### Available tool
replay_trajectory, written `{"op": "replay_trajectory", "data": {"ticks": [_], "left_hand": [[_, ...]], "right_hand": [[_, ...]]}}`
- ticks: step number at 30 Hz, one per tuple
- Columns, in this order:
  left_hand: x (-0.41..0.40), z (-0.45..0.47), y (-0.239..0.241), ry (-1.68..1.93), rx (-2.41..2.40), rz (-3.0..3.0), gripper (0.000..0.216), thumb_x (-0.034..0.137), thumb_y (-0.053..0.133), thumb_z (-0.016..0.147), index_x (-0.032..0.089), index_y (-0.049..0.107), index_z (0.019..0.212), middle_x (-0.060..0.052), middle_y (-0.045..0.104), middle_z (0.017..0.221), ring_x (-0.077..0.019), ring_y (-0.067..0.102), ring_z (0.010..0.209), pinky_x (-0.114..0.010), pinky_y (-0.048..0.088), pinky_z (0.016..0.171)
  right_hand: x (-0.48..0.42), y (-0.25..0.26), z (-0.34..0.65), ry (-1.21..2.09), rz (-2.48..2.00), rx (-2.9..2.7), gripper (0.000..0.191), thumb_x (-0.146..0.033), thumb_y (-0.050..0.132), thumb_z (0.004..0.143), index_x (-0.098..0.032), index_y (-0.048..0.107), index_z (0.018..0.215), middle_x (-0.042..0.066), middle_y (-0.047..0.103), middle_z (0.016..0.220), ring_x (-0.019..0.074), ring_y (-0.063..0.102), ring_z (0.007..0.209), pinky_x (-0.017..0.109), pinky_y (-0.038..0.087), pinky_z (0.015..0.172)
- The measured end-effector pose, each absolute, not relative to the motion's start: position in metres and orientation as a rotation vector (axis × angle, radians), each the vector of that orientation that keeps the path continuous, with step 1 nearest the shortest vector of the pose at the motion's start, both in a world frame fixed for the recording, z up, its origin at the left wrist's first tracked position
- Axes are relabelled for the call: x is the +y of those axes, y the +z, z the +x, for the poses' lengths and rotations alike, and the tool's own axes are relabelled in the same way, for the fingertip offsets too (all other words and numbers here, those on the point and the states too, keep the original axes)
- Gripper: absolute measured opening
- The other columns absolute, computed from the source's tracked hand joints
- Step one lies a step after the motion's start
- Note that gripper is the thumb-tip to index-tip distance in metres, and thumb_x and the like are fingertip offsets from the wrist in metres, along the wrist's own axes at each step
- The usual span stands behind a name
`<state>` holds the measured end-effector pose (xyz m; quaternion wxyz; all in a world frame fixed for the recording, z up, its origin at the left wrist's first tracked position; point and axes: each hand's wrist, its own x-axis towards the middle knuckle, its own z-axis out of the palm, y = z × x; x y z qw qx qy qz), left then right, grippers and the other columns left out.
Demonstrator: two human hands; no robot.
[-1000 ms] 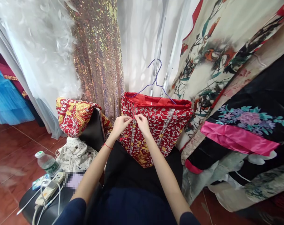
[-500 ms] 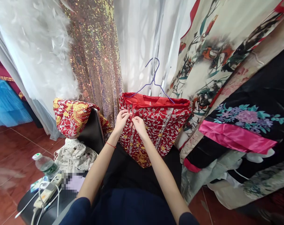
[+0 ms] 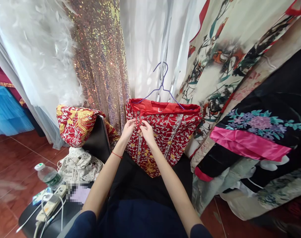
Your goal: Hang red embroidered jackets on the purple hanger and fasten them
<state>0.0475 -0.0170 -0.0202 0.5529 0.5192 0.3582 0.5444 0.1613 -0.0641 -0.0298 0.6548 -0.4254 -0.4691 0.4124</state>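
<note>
Red costume [image 3: 165,138] with silver and gold swirls sits right in front of the person, its pointed bottom over black cloth [image 3: 130,178]. A purple hanger [image 3: 162,86] is at its top. Inside the top edge is a small white label [image 3: 159,109], too tiny to read. The left hand [image 3: 128,130] and the right hand [image 3: 148,132] are close together at the upper left part of the costume. Both pinch thin red strings [image 3: 137,117] between thumb and finger. The costume is just behind the hands, and most of it spreads out to the right of them.

Over on the left, a bottle [image 3: 50,175] has a green label [image 3: 55,181]; its letters are too small to read. Near it, a power strip [image 3: 50,205] lies on a black seat [image 3: 71,209]. More red and gold cloth [image 3: 77,125] hangs over a black chair back [image 3: 98,135], above spotted white cloth [image 3: 81,165].
</note>
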Motion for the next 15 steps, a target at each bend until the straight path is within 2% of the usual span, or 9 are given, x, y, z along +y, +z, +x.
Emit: {"op": "replay_trajectory", "data": {"ticks": [3, 6, 9, 12, 15], "left_hand": [[-0.019, 0.047, -0.02, 1.251, 0.793, 1.232, 0.032, 0.021, 0.064, 0.069, 0.018, 0.057, 0.1, -0.006, 0.068, 0.099, -0.0143, 0.063, 0.088, -0.025, 0.046, 0.076], [-0.026, 0.046, -0.02, 1.267, 0.761, 1.335, 0.055, 0.019, 0.071, 0.064, 0.019, 0.05, 0.114, -0.006, 0.065, 0.106, -0.0163, 0.064, 0.096, -0.028, 0.049, 0.083], [-0.033, 0.046, -0.018, 1.248, 0.689, 1.513, 0.07, 0.017, 0.069, 0.064, 0.022, 0.043, 0.128, -0.005, 0.06, 0.108, -0.0147, 0.063, 0.087, -0.028, 0.05, 0.077], [-0.036, 0.047, -0.019, 1.283, 0.679, 1.61, 0.061, 0.017, 0.067, 0.07, 0.023, 0.045, 0.127, -0.003, 0.057, 0.103, -0.0119, 0.061, 0.079, -0.026, 0.05, 0.073], [-0.033, 0.049, -0.022, 1.438, 0.748, 1.61, 0.045, 0.017, 0.063, 0.079, 0.022, 0.048, 0.121, -0.003, 0.057, 0.105, -0.0119, 0.063, 0.082, -0.027, 0.052, 0.078]], "right_hand": [[-0.063, -0.029, 0.164, 0.933, -0.988, -1.062, 0.039, -0.037, 0.059, 0.075, -0.019, 0.06, 0.11, -0.008, 0.057, 0.051, 0.0086, 0.041, 0.038, 0.023, 0.031, 0.042], [-0.064, -0.029, 0.164, 0.923, -0.993, -1.063, 0.035, -0.033, 0.058, 0.075, -0.019, 0.062, 0.106, -0.008, 0.055, 0.049, 0.0091, 0.04, 0.039, 0.024, 0.032, 0.043], [-0.065, -0.029, 0.161, 0.909, -0.982, -1.082, 0.028, -0.03, 0.056, 0.075, -0.02, 0.065, 0.1, -0.008, 0.053, 0.05, 0.0094, 0.039, 0.04, 0.025, 0.032, 0.044], [-0.066, -0.031, 0.159, 0.898, -0.969, -1.103, 0.024, -0.028, 0.054, 0.076, -0.02, 0.065, 0.096, -0.008, 0.053, 0.051, 0.0091, 0.039, 0.042, 0.025, 0.033, 0.045], [-0.064, -0.033, 0.159, 0.887, -0.978, -1.105, 0.026, -0.029, 0.054, 0.078, -0.02, 0.064, 0.1, -0.008, 0.054, 0.052, 0.0084, 0.036, 0.04, 0.023, 0.031, 0.044]]}}
